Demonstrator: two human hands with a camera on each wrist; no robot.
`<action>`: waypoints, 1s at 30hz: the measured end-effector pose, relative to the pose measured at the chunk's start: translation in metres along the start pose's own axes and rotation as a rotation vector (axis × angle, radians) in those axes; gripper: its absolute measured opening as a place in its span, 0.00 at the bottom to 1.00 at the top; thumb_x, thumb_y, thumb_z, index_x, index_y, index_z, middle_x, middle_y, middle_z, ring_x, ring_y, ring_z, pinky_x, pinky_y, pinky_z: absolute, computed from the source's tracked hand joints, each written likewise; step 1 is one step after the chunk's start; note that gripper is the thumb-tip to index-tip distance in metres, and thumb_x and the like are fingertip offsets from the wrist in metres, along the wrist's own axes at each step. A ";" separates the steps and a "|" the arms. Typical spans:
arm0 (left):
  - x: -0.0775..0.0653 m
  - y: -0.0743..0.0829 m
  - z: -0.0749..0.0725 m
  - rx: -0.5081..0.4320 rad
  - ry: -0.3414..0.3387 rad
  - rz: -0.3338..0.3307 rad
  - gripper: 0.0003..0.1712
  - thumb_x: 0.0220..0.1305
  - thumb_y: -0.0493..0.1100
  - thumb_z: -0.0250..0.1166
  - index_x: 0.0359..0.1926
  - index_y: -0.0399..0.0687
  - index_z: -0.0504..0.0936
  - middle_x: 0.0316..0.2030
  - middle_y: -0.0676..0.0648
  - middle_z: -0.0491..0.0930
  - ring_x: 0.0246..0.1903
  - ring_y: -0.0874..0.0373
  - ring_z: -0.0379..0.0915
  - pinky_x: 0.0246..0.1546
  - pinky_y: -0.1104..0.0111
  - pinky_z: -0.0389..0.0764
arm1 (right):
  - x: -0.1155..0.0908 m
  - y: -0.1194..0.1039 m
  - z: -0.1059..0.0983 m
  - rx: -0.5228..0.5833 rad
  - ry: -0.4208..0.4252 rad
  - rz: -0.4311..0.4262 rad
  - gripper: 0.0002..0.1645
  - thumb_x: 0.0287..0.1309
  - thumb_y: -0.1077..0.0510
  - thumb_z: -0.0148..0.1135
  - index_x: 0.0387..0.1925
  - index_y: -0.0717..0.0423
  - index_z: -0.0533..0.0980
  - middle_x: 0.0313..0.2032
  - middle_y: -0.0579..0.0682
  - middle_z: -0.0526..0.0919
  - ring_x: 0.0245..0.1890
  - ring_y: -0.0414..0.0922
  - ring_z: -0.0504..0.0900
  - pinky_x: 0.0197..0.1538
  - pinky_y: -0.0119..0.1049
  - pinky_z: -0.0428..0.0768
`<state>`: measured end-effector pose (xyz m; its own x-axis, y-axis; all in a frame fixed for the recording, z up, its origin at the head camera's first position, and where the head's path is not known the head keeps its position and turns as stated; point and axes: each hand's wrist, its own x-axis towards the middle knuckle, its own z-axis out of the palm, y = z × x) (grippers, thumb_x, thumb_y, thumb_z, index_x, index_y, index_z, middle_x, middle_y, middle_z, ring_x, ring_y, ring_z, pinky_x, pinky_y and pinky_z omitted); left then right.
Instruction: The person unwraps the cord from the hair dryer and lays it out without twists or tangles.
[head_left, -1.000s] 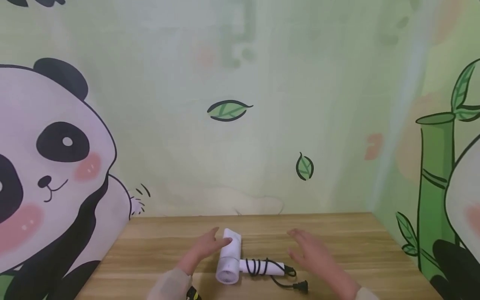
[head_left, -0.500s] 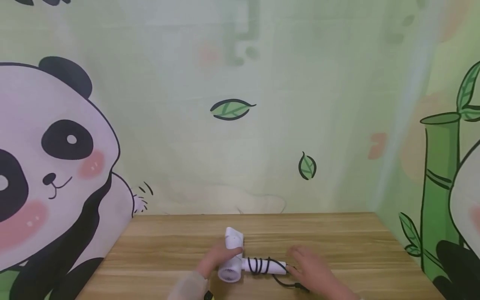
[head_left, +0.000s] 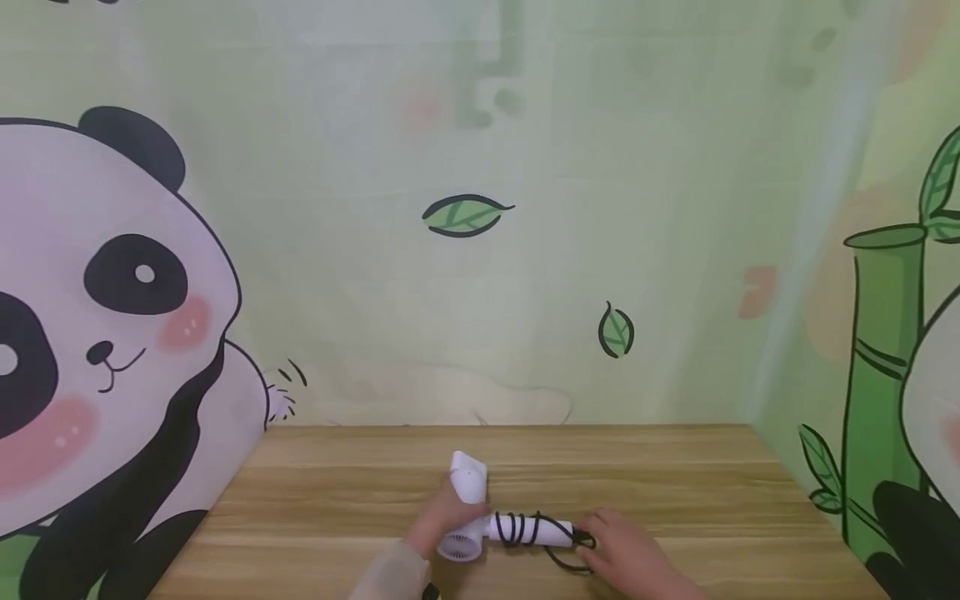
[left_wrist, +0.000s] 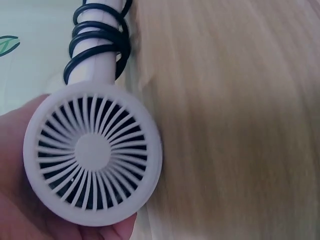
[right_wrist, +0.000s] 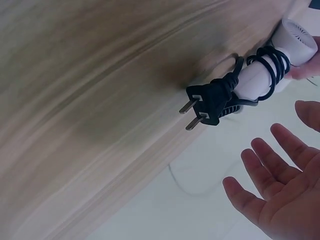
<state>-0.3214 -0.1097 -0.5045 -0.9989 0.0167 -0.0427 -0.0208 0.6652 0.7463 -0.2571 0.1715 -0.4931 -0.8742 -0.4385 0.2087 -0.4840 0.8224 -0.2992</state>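
A white hair dryer (head_left: 468, 485) lies on the wooden table, its handle pointing right. Black cord (head_left: 517, 529) is wound in several loops round the handle. My left hand (head_left: 441, 515) grips the dryer's barrel, thumb over the top. The left wrist view shows the round slatted intake grille (left_wrist: 93, 151), with the fingers behind and beneath it. Beside the handle's end is my right hand (head_left: 628, 552); its fingers look spread and hold nothing in the right wrist view. The black two-pin plug (right_wrist: 207, 104) shows there, close to these fingers, but the right hand hides it in the head view.
The wood-grain table (head_left: 337, 475) reaches back to a pale green wall cloth (head_left: 337, 250) printed with pandas, leaves and bamboo. Similar cloth closes off the left and right sides.
My left hand has come down from beside the dryer and taken hold of its barrel. The right hand has moved left and down to the handle's end and cord.
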 end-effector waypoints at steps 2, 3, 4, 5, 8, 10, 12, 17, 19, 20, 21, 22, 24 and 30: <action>0.000 0.002 0.003 -0.005 0.015 -0.027 0.48 0.51 0.47 0.72 0.64 0.19 0.61 0.38 0.31 0.78 0.36 0.41 0.80 0.42 0.48 0.85 | 0.000 0.001 -0.001 0.005 0.013 0.006 0.19 0.60 0.53 0.70 0.51 0.57 0.83 0.50 0.54 0.87 0.50 0.53 0.85 0.52 0.52 0.85; -0.001 0.002 0.004 -0.012 0.020 -0.034 0.48 0.51 0.46 0.72 0.64 0.19 0.60 0.38 0.31 0.78 0.36 0.41 0.80 0.42 0.48 0.85 | 0.000 0.002 -0.001 0.008 0.019 0.009 0.19 0.60 0.53 0.70 0.50 0.57 0.83 0.50 0.54 0.87 0.50 0.53 0.85 0.52 0.52 0.85; -0.001 0.003 0.005 -0.016 0.030 -0.041 0.48 0.51 0.46 0.72 0.64 0.20 0.61 0.38 0.31 0.78 0.36 0.41 0.79 0.42 0.48 0.85 | -0.001 0.003 -0.002 0.016 0.020 0.014 0.19 0.60 0.52 0.70 0.51 0.57 0.83 0.50 0.53 0.87 0.51 0.53 0.85 0.53 0.52 0.85; -0.001 0.003 0.006 -0.017 0.038 -0.046 0.47 0.51 0.46 0.71 0.64 0.21 0.61 0.38 0.31 0.78 0.36 0.41 0.79 0.42 0.48 0.85 | -0.001 0.004 -0.003 0.024 0.023 0.018 0.19 0.61 0.52 0.69 0.51 0.57 0.83 0.50 0.53 0.87 0.51 0.54 0.85 0.53 0.52 0.85; -0.002 0.001 0.009 -0.041 0.059 -0.049 0.46 0.52 0.46 0.71 0.63 0.22 0.63 0.39 0.32 0.79 0.37 0.41 0.79 0.42 0.48 0.85 | -0.003 0.008 -0.005 0.047 0.022 0.035 0.19 0.62 0.52 0.68 0.51 0.57 0.82 0.52 0.54 0.86 0.53 0.55 0.85 0.55 0.54 0.84; -0.004 -0.002 0.012 -0.073 0.067 -0.045 0.45 0.52 0.45 0.71 0.63 0.22 0.62 0.39 0.32 0.79 0.36 0.42 0.79 0.42 0.47 0.85 | -0.004 0.011 -0.007 0.060 0.018 0.045 0.19 0.62 0.52 0.68 0.52 0.57 0.82 0.53 0.56 0.86 0.54 0.57 0.84 0.57 0.56 0.83; -0.006 -0.005 0.014 -0.117 0.068 -0.035 0.47 0.51 0.43 0.70 0.65 0.21 0.60 0.39 0.31 0.78 0.37 0.42 0.79 0.42 0.47 0.85 | -0.005 0.014 -0.007 0.065 0.017 0.052 0.19 0.63 0.52 0.68 0.52 0.58 0.82 0.54 0.57 0.85 0.55 0.58 0.84 0.57 0.57 0.83; -0.009 -0.010 0.016 -0.199 0.069 0.023 0.48 0.52 0.41 0.68 0.67 0.19 0.57 0.42 0.28 0.78 0.37 0.42 0.79 0.41 0.47 0.85 | -0.009 0.021 -0.011 0.136 0.018 0.130 0.19 0.65 0.53 0.66 0.54 0.57 0.81 0.55 0.55 0.85 0.57 0.57 0.83 0.58 0.56 0.82; -0.009 -0.008 0.014 -0.216 0.072 0.050 0.47 0.52 0.41 0.68 0.66 0.19 0.57 0.43 0.28 0.77 0.38 0.42 0.79 0.41 0.48 0.85 | -0.009 0.023 -0.014 0.171 0.034 0.168 0.19 0.66 0.54 0.65 0.55 0.58 0.80 0.56 0.56 0.85 0.58 0.57 0.83 0.59 0.56 0.82; -0.008 -0.007 0.013 -0.225 0.072 0.065 0.47 0.52 0.41 0.67 0.66 0.19 0.58 0.43 0.28 0.77 0.38 0.42 0.79 0.41 0.48 0.85 | -0.009 0.024 -0.016 0.191 0.045 0.180 0.20 0.66 0.55 0.64 0.56 0.59 0.80 0.57 0.57 0.85 0.58 0.58 0.82 0.60 0.57 0.81; -0.008 -0.005 0.011 -0.235 0.072 0.078 0.46 0.52 0.40 0.67 0.66 0.19 0.58 0.44 0.28 0.77 0.39 0.42 0.78 0.41 0.48 0.85 | -0.008 0.025 -0.018 0.208 0.055 0.186 0.20 0.67 0.56 0.63 0.57 0.60 0.79 0.57 0.58 0.84 0.59 0.59 0.82 0.60 0.58 0.81; -0.007 -0.002 0.009 -0.246 0.068 0.092 0.46 0.52 0.40 0.67 0.66 0.19 0.57 0.45 0.28 0.76 0.40 0.42 0.78 0.42 0.47 0.85 | -0.007 0.026 -0.020 0.232 0.064 0.200 0.20 0.68 0.57 0.62 0.58 0.61 0.79 0.57 0.59 0.84 0.59 0.60 0.82 0.61 0.58 0.81; -0.007 0.004 0.003 -0.259 0.057 0.117 0.46 0.52 0.40 0.67 0.66 0.19 0.57 0.46 0.27 0.76 0.41 0.42 0.78 0.43 0.46 0.85 | -0.005 0.029 -0.024 0.295 0.074 0.221 0.20 0.70 0.60 0.58 0.60 0.64 0.77 0.58 0.61 0.83 0.60 0.61 0.81 0.61 0.58 0.81; -0.008 0.016 -0.008 -0.262 0.011 0.148 0.46 0.53 0.41 0.66 0.66 0.21 0.57 0.46 0.28 0.76 0.41 0.44 0.78 0.41 0.49 0.85 | 0.001 0.049 -0.025 0.539 0.016 0.181 0.25 0.70 0.66 0.49 0.64 0.75 0.70 0.58 0.71 0.80 0.58 0.67 0.79 0.59 0.56 0.83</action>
<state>-0.3143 -0.1051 -0.4868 -0.9923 0.0902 0.0849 0.1162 0.4407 0.8901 -0.2807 0.2199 -0.4846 -0.9464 -0.2989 0.1225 -0.2822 0.5806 -0.7637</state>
